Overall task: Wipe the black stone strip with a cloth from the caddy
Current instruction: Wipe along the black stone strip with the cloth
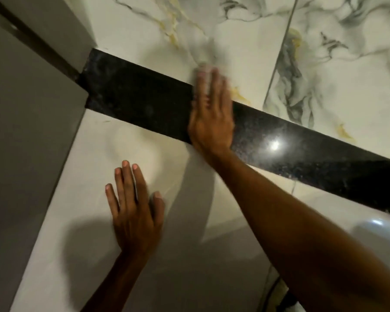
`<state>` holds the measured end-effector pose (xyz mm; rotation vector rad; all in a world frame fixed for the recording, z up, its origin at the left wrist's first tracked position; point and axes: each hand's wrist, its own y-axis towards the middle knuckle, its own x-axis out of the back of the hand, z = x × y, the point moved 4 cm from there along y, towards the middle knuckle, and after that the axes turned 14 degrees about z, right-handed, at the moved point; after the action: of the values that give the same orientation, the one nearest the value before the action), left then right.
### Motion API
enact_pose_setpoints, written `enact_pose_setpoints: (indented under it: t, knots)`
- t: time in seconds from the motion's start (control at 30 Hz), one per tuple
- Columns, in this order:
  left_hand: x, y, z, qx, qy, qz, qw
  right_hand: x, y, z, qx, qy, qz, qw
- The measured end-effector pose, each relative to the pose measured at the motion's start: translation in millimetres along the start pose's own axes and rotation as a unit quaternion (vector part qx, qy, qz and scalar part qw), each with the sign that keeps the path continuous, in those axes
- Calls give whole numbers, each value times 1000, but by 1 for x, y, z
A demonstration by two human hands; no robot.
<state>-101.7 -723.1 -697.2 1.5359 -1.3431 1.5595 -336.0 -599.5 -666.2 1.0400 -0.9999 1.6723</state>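
Observation:
The black stone strip [140,102] runs diagonally from the upper left to the right edge, between pale tiles. My right hand [211,115] lies flat across its middle with the fingers stretched out and blurred. A small pale cloth [202,66] shows under and just past the fingertips, pressed against the strip's far edge; most of it is hidden by the hand. My left hand [134,212] rests flat on the white tile [95,154] below the strip, fingers apart and holding nothing. No caddy is in view.
A grey panel [27,131] with a dark gap [38,41] borders the strip's left end. Veined marble tiles [336,64] with a grout line lie beyond the strip. A light glare sits on the strip at the right. A dark cable-like shape [277,289] shows at the bottom.

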Motion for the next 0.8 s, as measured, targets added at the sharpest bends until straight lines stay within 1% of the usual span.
enact_pose_setpoints:
  t: [0.07, 0.1, 0.13, 0.17, 0.2, 0.27, 0.3, 0.33, 0.37, 0.4, 0.47, 0.5, 0.57, 0.6, 0.63, 0.67, 0.7, 0.77, 0.8]
  knots:
    - [1, 0, -3, -1, -5, 6, 1000, -11, -28, 13, 93, -2, 16, 996]
    - [2, -1, -6, -7, -1, 12, 1000, -15, -58, 9, 121, -2, 32, 992]
    - [3, -1, -13, -23, 6, 21, 1000, -16, -92, -5, 124, -4, 45, 991]
    - [3, -2, -22, -46, 16, 30, 998, -13, -124, -26, 102, -6, 48, 994]
    - [2, -2, -33, -72, 26, 38, 996, -9, -151, -53, 59, -8, 41, 997]
    - [0, 0, -58, -117, 40, 45, 991, 8, -167, -109, -67, -23, 12, 997]
    - [-3, 2, -71, -139, 44, 47, 988, 18, -158, -132, -134, -34, -1, 990]
    - [-7, 5, -83, -162, 49, 48, 984, 27, -140, -149, -184, -41, -16, 982]
    - [-11, 7, -93, -182, 53, 49, 981, 33, -117, -162, -207, -33, -29, 977]
    - [-16, 8, -99, -197, 58, 49, 978, 37, -91, -167, -210, -24, -38, 977]
    - [-23, 11, -101, -209, 69, 47, 974, 37, -52, -156, -180, -26, -29, 983]
    - [-25, 11, -100, -211, 71, 51, 973, 33, -49, -146, -145, -33, -21, 989]
    - [-24, 9, -101, -219, 74, 59, 971, 23, -78, -126, -41, -32, 2, 999]
    - [-24, 8, -103, -223, 81, 65, 969, 17, -109, -122, -14, -19, 22, 999]
    - [-23, 8, -108, -232, 87, 70, 966, 14, -144, -127, -6, -13, 41, 999]
    - [-22, 7, -116, -242, 89, 73, 963, 15, -177, -138, -17, -22, 46, 999]
    - [-21, 6, -125, -252, 87, 72, 961, 19, -202, -158, -48, -36, 40, 997]
    - [-23, 3, -144, -277, 79, 73, 955, 35, -219, -209, -158, -33, 15, 987]
    - [-25, 2, -154, -294, 74, 74, 950, 45, -216, -237, -221, -17, -20, 975]
